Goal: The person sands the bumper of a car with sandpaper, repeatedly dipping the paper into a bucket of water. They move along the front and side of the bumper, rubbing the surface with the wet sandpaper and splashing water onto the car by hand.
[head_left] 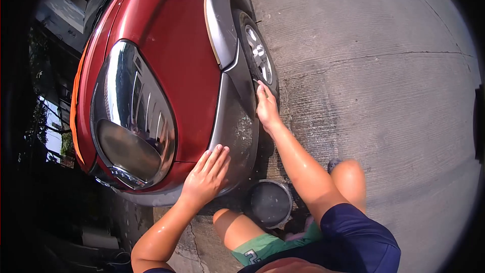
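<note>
My left hand (206,173) lies flat with its fingers stretched out on the lower front corner of the red car (177,35), where red paint meets the grey bumper (235,131). My right hand (265,102) reaches to the edge of the front wheel (258,53), behind the bumper's end. Its fingers are closed round something small and dark at the tyre, too hidden to name. White spots mark the grey bumper between my hands. Left of my left hand is the headlight (134,116) under a shiny cover.
A round dark bucket (270,203) of murky liquid stands between my knees, below the bumper. Wet patches darken the grooved concrete ground (384,96) beside the wheel. Dark, cluttered background lies left of the car.
</note>
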### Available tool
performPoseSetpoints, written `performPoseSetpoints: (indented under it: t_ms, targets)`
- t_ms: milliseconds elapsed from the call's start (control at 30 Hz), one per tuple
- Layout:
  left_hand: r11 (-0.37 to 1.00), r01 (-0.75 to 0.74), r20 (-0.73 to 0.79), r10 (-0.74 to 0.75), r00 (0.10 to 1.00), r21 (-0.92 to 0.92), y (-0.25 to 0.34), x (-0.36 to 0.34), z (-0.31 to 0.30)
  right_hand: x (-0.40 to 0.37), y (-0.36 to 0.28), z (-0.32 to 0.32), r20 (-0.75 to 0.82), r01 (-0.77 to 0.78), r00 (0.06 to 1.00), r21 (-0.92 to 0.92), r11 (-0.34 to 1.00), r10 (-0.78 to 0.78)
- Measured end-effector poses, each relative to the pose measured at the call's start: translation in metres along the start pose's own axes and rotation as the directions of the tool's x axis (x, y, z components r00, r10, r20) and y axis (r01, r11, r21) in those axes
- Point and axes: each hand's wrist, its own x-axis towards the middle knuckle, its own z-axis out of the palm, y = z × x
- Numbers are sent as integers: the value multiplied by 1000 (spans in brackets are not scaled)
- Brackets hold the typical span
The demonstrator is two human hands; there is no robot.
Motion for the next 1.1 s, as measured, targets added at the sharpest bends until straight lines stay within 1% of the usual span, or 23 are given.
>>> performPoseSetpoints:
  t_ms: [33, 67, 100, 133, 200, 233, 267, 333, 367, 400, 467, 533, 600, 667, 733, 800, 833, 900, 933, 1000, 1033, 1067, 1100]
  targets:
    - [998, -16, -55, 19, 998, 56, -1, -20, 12, 13, -29, 16, -27, 38, 999, -123, 992, -42]
    - [998, -51, -134, 57, 989, 45, -6, -36, 28, 36, -36, 29, -24, 60, 998, -141, 988, -64]
    - [998, -57, -174, 61, 983, 28, -8, -40, 32, 50, -55, 40, -41, 116, 991, -242, 963, -130]
    - [998, -61, -218, 62, 974, 11, -9, -41, 36, 74, -52, 48, -3, 163, 986, -252, 954, -169]
    - [998, -56, -238, 60, 969, 22, -10, -40, 42, 77, -47, 58, 5, 223, 973, -276, 935, -231]
    - [998, -58, -248, 66, 967, 39, -10, -38, 42, 61, -35, 55, 14, 306, 948, -328, 894, -319]
    - [997, -59, -254, 71, 965, 55, -10, -38, 42, 41, -12, 51, 34, 345, 933, -361, 866, -358]
    - [996, -54, -246, 69, 967, 65, -10, -38, 46, 31, -4, 50, 55, 443, 891, -315, 839, -450]
    - [996, -48, -259, 67, 963, 76, -12, -34, 46, 54, -3, 54, 54, 414, 906, -312, 855, -419]
    - [996, -52, -260, 70, 963, 76, -10, -36, 45, 80, -25, 59, 47, 367, 927, -310, 877, -372]
    - [995, -53, -270, 73, 960, 82, -9, -37, 50, 117, -60, 61, 111, 233, 971, -276, 932, -210]
    - [996, -45, -271, 65, 960, 81, -12, -38, 49, 101, -49, 52, 127, 270, 962, -289, 918, -243]
    - [998, -15, -267, 32, 963, 67, -9, -36, 48, 89, -29, 50, 124, 395, 918, -371, 841, -376]
    - [997, -29, -261, 47, 964, 72, -9, -39, 47, 116, -55, 54, 118, 260, 965, -349, 900, -233]
    - [997, -29, -246, 47, 968, 76, -9, -36, 45, 125, -71, 56, 139, 149, 985, -345, 927, -106]
    - [997, -23, -250, 41, 967, 73, -8, -35, 45, 93, -43, 46, 119, 314, 950, -325, 892, -290]
    - [997, -23, -249, 41, 968, 72, -9, -36, 45, 69, -15, 36, 124, 347, 938, -325, 880, -324]
    - [998, -18, -259, 33, 965, 58, -6, -36, 45, 22, 66, 16, 74, 256, 966, -372, 892, -247]
    - [999, -15, -264, 27, 964, 50, -5, -37, 46, 7, 91, 10, 39, 143, 990, -332, 932, -138]
    - [999, -14, -268, 27, 963, 51, -8, -34, 49, 21, 73, 20, 20, 108, 994, -210, 972, -106]
    - [999, -18, -260, 30, 965, 49, -7, -35, 48, 35, 39, 28, 45, 196, 981, -248, 949, -191]
    - [999, -14, -254, 26, 967, 49, -7, -37, 47, 50, 16, 39, 50, 340, 940, -236, 910, -338]
    - [999, -23, -247, 34, 968, 44, -7, -36, 47, 51, 13, 45, 29, 374, 924, -272, 887, -381]
